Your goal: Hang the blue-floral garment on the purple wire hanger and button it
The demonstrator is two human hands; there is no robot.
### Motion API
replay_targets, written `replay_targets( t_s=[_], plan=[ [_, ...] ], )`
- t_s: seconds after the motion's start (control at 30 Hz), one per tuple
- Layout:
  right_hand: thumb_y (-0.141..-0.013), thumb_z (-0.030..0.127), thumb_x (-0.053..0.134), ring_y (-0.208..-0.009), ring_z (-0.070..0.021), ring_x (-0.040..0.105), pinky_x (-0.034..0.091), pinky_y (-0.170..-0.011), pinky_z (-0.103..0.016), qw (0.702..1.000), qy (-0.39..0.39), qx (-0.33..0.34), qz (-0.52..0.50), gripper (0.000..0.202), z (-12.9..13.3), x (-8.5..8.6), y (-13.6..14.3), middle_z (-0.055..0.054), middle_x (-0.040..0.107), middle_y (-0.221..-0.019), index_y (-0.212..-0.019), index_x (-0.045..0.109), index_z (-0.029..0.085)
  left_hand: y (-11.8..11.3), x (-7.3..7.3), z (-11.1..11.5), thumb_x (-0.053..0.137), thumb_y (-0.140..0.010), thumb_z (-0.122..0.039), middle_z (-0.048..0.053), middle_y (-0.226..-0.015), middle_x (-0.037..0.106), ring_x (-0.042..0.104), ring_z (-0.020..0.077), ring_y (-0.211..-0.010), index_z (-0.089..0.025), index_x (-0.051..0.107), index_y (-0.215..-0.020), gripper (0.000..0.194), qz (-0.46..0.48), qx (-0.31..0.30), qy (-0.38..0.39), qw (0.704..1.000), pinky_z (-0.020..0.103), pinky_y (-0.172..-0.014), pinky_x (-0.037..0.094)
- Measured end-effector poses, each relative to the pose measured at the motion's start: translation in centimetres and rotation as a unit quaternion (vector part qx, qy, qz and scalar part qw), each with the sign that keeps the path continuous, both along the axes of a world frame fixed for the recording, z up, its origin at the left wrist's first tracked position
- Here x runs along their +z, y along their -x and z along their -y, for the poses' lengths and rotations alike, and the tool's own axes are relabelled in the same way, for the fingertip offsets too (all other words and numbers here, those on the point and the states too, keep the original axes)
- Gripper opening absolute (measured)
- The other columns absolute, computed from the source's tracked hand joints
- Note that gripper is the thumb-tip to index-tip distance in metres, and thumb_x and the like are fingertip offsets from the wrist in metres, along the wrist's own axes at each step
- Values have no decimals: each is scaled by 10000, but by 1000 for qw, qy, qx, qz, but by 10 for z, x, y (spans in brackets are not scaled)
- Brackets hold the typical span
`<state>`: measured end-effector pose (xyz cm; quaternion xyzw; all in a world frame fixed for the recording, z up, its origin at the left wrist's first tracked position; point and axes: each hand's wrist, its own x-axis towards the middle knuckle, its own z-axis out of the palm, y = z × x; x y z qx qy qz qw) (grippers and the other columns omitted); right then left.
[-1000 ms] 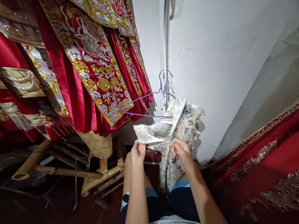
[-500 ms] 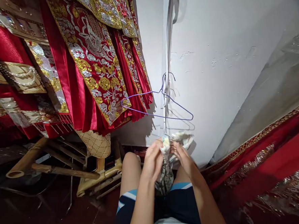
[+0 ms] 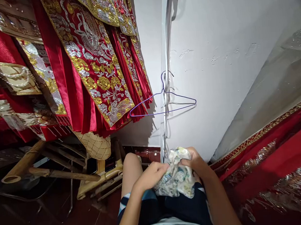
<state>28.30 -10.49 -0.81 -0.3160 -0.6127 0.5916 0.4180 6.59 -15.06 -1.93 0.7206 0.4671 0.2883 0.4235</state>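
A crumpled piece of thin floral cloth (image 3: 178, 178), white with green and yellow print, is bunched over my lap. My left hand (image 3: 154, 175) grips its left side, the thumb pressed on the fabric. On the other side my right hand (image 3: 194, 160) pinches the upper right part, with some fingers hidden behind the folds. Above both hands a purple wire hanger (image 3: 163, 113) with nothing on it hangs by its hook from a narrow white metal upright (image 3: 165, 40) against the wall.
Red pleated costumes with gold and silver embroidery (image 3: 93, 61) hang at the left. Below them stands a bamboo chair (image 3: 103, 180). Red sequinned fabric (image 3: 276, 162) fills the right side, beside a translucent plastic sheet (image 3: 261, 88). The white wall (image 3: 215, 88) is ahead.
Both hands have come lower and closer to my lap. The cloth is now spread wider between them instead of hanging narrowly down. The hanger has swung a little, its right end rising.
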Motion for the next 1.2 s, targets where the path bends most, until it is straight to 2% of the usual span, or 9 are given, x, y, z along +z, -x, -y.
replay_targets(
  t_s=[0.1, 0.2, 0.3, 0.37, 0.43, 0.57, 0.8, 1.0, 1.2],
  plan=[
    [-655, 340, 792, -595, -195, 625, 483, -519, -271, 997, -39, -64, -10, 197, -13, 21, -23, -46, 687, -647, -677, 703, 165, 25, -15, 2, 447, -903, -666, -34, -559, 308, 285, 105, -556, -184, 329, -569, 597, -138, -45, 15, 989, 268, -533, 242],
    [-729, 289, 700, -726, -221, 672, 522, -628, -294, 976, -131, -174, -11, 139, -34, 48, -28, -51, 733, -791, -819, 751, 196, 58, -11, -1, 499, -879, -639, -13, -578, 449, 411, 129, -567, -180, 421, -584, 552, -250, -22, -20, 968, 269, -583, 346],
    [-763, 243, 611, -1064, -254, 648, 510, -904, -350, 956, -219, -188, 50, 367, -69, 69, -13, -53, 715, -1164, -1112, 727, 244, 88, 10, -9, 407, -942, -581, 54, -708, 643, 590, 213, -741, -171, 572, -657, 526, -307, 44, -76, 948, 400, -936, 442],
    [-778, 260, 577, -1192, -257, 585, 446, -1026, -396, 951, -225, -198, 79, 479, -99, 75, 1, -61, 653, -1300, -1251, 652, 249, 101, 28, -15, 403, -955, -556, 87, -902, 733, 642, 266, -948, -178, 676, -798, 493, -294, 80, -111, 946, 527, -1155, 255],
    [-778, 279, 570, -1145, -251, 597, 433, -1033, -421, 946, -213, -226, 96, 473, -128, 76, 13, -86, 657, -1281, -1243, 634, 220, 110, 46, -23, 431, -950, -544, 86, -1077, 746, 639, 283, -1087, -211, 723, -934, 442, -248, 99, -134, 954, 559, -1210, 115],
    [-746, 281, 555, -912, -252, 636, 483, -894, -391, 932, -213, -250, 153, 231, -158, 71, 19, -91, 731, -933, -898, 681, 160, 123, 71, -43, 395, -961, -506, 91, -1273, 689, 580, 291, -1253, -247, 717, -1119, 442, -229, 137, -187, 945, 549, -1213, 151],
    [-734, 352, 590, -873, -269, 652, 497, -787, -353, 923, -205, -301, 126, 246, -114, 72, 1, -96, 745, -875, -823, 695, 147, 130, 101, -71, 302, -958, -406, 182, -1513, 460, 370, 301, -1441, -114, 546, -1341, 540, -212, 227, -273, 911, 503, -1192, 262],
    [-700, 322, 630, -842, -259, 654, 505, -751, -343, 940, -170, -280, 97, 210, -90, 85, 0, -93, 746, -874, -811, 688, 153, 80, 155, -94, 380, -936, -312, 86, -1022, 690, 630, 251, -963, -184, 618, -1017, 282, -110, 303, -314, 893, 389, -909, 486],
    [-764, 318, 548, -806, -245, 626, 496, -755, -350, 944, -199, -247, 92, 216, -78, 87, 6, -80, 725, -857, -850, 678, 169, 52, 176, -131, 439, -792, -93, 78, -1074, 706, 637, 220, -983, -167, 649, -1156, 427, -69, 194, -376, 903, 345, -925, 470]
  ],
)
